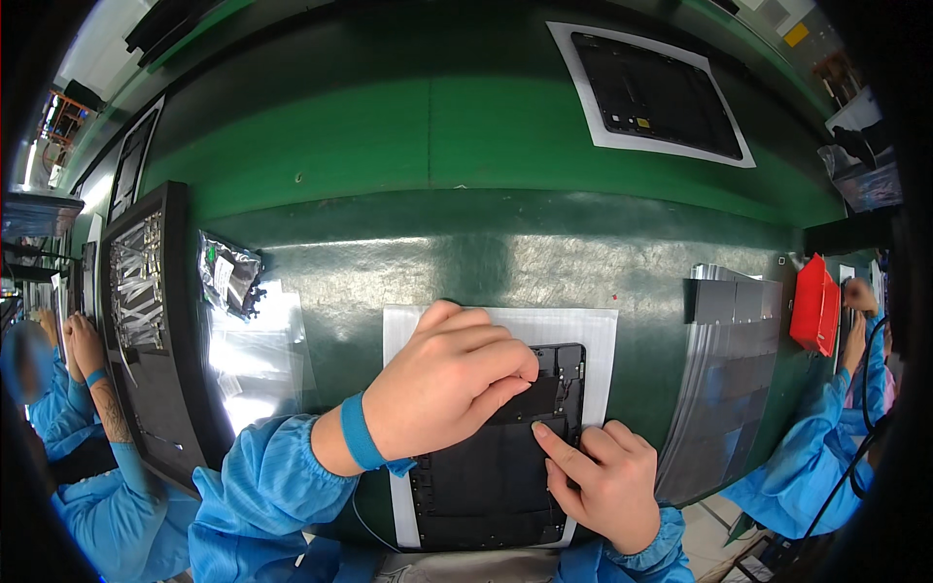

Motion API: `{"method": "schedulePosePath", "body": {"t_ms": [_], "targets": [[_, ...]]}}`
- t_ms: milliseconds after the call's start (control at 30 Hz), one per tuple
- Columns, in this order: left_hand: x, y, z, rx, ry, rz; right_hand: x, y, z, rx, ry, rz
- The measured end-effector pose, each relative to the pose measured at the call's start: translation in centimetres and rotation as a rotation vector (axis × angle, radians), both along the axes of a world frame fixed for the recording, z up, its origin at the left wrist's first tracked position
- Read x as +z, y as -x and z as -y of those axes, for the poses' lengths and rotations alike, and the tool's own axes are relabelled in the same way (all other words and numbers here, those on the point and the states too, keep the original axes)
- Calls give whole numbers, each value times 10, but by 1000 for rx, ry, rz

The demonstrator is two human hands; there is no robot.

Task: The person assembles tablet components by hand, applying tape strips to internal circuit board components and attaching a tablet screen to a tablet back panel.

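Observation:
A black tablet housing [481, 476] lies on a white sheet [597, 335] at the table's near edge, with small parts along its rim. Over its upper part, my left hand [437, 374] bends down with thumb and forefinger pinched together. Whatever sits between those fingertips is too small or hidden to make out. My right hand [607, 481] is at the housing's right side, its forefinger stretched out and touching the black inner surface, the other fingers loosely bent. A blue band [361, 432] circles my left wrist. My left forearm and hand cover the housing's upper left.
Left stands a black tray [175, 330] of silvery strips, beside a plastic bag of dark parts [228, 275] and clear sheets [255, 360]. Right are stacked grey strips [719, 379] and a red bin [814, 306]. Another tablet housing [661, 92] lies far right. Co-workers' blue sleeves [121, 505] flank both sides.

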State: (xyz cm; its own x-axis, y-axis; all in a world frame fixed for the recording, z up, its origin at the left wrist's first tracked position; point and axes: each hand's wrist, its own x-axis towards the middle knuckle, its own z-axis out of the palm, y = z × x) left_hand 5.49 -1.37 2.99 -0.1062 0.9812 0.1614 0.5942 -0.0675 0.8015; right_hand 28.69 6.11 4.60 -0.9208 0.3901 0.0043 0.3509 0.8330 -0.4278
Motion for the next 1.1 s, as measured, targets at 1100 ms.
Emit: {"method": "schedulePosePath", "body": {"t_ms": [1100], "targets": [[-2,4,8,-142,-158,-585,1,6,6,-64,-29,-32]]}}
